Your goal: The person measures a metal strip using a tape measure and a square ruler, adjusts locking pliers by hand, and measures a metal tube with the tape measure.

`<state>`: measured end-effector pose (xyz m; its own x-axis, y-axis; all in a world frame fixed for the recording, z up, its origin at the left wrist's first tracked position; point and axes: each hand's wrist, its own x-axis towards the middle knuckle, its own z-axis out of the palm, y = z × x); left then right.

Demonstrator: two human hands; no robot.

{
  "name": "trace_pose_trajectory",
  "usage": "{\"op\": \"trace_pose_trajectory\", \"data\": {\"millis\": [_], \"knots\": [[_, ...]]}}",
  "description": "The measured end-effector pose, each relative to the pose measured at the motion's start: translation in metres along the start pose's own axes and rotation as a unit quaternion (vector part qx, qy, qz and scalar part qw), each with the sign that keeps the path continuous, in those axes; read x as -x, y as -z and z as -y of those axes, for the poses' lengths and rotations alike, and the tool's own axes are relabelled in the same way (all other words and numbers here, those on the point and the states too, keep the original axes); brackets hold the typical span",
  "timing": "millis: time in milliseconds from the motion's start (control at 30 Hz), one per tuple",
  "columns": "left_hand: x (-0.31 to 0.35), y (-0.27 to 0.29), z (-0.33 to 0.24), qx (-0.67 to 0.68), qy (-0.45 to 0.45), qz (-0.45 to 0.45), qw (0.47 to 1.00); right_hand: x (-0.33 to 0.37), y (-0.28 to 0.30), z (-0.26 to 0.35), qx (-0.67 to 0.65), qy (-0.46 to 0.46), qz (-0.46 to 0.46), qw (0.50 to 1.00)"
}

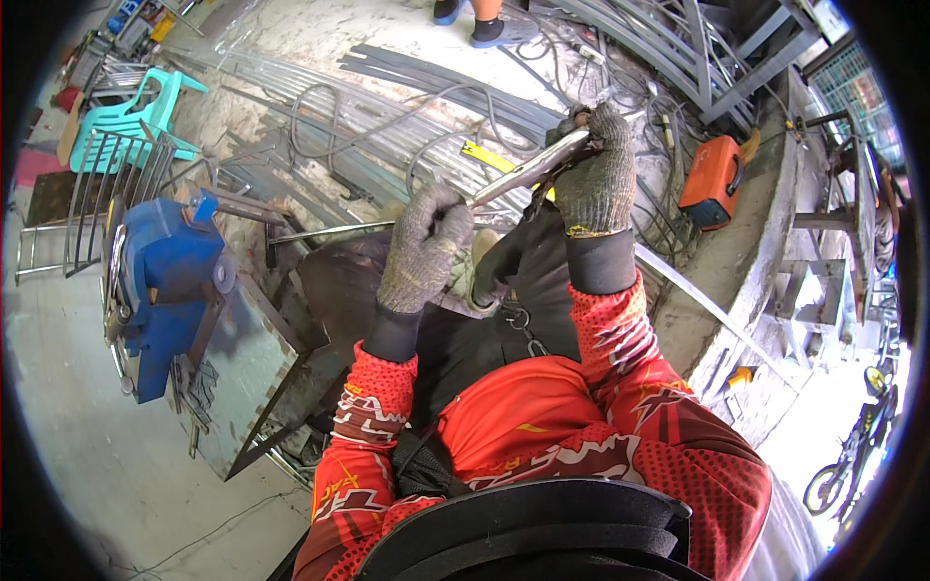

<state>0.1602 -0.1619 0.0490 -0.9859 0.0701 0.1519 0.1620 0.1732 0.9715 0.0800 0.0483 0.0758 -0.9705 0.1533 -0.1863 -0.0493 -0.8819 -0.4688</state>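
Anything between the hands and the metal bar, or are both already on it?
Nothing visible in the way. Both gloved hands are already closed around the flat metal bar: the left hand grips its lower end, the right hand its upper end. The yellow tape measure lies behind the bar, not between.

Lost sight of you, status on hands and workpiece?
Left hand and right hand, gloved, both gripping the metal bar. Blue vise off left. Cables beyond.
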Motion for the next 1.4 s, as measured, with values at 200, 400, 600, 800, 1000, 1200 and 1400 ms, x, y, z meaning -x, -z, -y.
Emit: {"op": "trace_pose_trajectory", "data": {"millis": [200, 400, 600, 800, 1000, 1200, 1400], "knots": [[-0.004, 0.008, -0.003, 0.123, 0.099, 0.024, 0.987, 0.003, -0.003, 0.002, -0.004, 0.004, 0.018, 1.000], [-0.005, 0.001, 0.002, -0.015, -0.041, -0.008, 0.999, 0.004, -0.007, 0.000, 0.002, 0.004, 0.012, 1.000], [-0.004, 0.008, -0.011, 0.184, 0.076, 0.057, 0.978, 0.008, -0.011, 0.000, 0.024, 0.008, 0.006, 1.000], [-0.005, 0.004, -0.025, 0.037, 0.112, 0.056, 0.991, 0.011, -0.015, 0.007, 0.020, 0.019, 0.000, 1.000], [-0.005, 0.003, -0.006, 0.056, -0.023, 0.006, 0.998, 0.012, -0.020, 0.005, -0.014, -0.004, 0.007, 1.000], [-0.003, 0.004, -0.014, 0.097, 0.098, 0.053, 0.989, 0.002, 0.001, 0.006, -0.010, 0.020, 0.020, 1.000], [-0.003, 0.003, -0.005, 0.027, -0.013, -0.010, 0.999, 0.002, -0.001, 0.007, -0.041, 0.006, 0.020, 0.999]]}}
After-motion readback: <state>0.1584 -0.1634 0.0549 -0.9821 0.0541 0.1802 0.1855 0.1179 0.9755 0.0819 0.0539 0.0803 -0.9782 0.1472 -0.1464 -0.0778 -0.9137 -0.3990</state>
